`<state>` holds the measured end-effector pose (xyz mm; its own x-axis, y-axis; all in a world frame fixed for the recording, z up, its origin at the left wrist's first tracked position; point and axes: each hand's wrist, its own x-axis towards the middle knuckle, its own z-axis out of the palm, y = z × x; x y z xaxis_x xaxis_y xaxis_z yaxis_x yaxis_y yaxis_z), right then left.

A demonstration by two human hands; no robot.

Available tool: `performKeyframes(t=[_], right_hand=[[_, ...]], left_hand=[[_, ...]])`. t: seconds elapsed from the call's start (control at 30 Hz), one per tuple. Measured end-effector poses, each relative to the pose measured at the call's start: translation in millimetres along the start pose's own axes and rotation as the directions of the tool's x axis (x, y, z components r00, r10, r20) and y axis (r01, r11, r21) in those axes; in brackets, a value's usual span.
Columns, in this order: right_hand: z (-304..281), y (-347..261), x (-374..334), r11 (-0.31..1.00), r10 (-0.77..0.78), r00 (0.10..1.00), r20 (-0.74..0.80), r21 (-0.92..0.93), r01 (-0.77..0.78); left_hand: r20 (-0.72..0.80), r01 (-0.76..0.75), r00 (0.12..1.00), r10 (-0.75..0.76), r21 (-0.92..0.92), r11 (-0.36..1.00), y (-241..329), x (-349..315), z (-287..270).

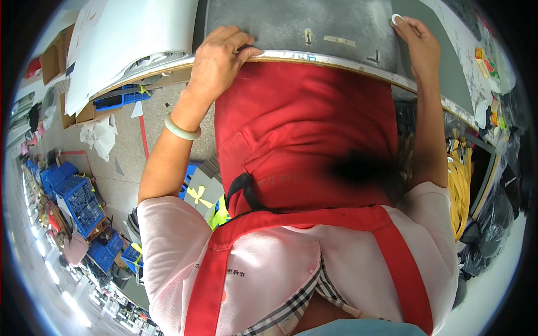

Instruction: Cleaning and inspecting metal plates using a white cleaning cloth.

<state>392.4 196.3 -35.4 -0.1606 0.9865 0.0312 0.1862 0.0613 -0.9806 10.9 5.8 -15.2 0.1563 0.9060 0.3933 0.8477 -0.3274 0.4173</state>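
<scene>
My left hand (220, 57) rests at the near edge of a dark grey board (269, 28), its fingers loosely bent and its thumb apart, with nothing visible between them. At the right, my right hand (419, 43) pinches a small white round piece (397, 19) between thumb and fingertips. That piece is held over the boundary of the dark board and a plain grey sheet (443, 61). A few bits of tape (339, 41) and dark marks lie on the board between my hands.
A thick roll of white sheet (134, 36) lies on the table left of the board. Yellow straps (459, 185) hang at the right, near black plastic bags (493, 224). Blue crates (78, 204) stand on the floor at the left, and crumpled white paper (100, 136) lies there.
</scene>
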Motion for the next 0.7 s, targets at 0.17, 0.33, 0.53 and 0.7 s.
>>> performKeyframes(t=[0.17, 0.33, 0.53, 0.7], right_hand=[[2, 4, 2, 1.000, -0.011, 1.000, -0.016, 0.003, 0.011], [7, -5, -5, 1.000, -0.019, 0.999, -0.029, -0.008, 0.019], [28, -18, -15, 0.980, -0.050, 0.991, -0.123, -0.200, 0.025], [20, -13, -13, 0.979, -0.059, 0.989, -0.132, -0.202, 0.031]], left_hand=[[0.000, 0.009, 1.000, -0.009, 0.011, 1.000, 0, 1, 0], [-0.019, -0.030, 0.999, 0.031, 0.038, 0.999, 0, 2, 2], [0.000, -0.015, 1.000, 0.015, 0.051, 0.999, 2, -1, -1], [0.010, -0.012, 1.000, 0.011, 0.038, 0.999, 3, 3, 1]])
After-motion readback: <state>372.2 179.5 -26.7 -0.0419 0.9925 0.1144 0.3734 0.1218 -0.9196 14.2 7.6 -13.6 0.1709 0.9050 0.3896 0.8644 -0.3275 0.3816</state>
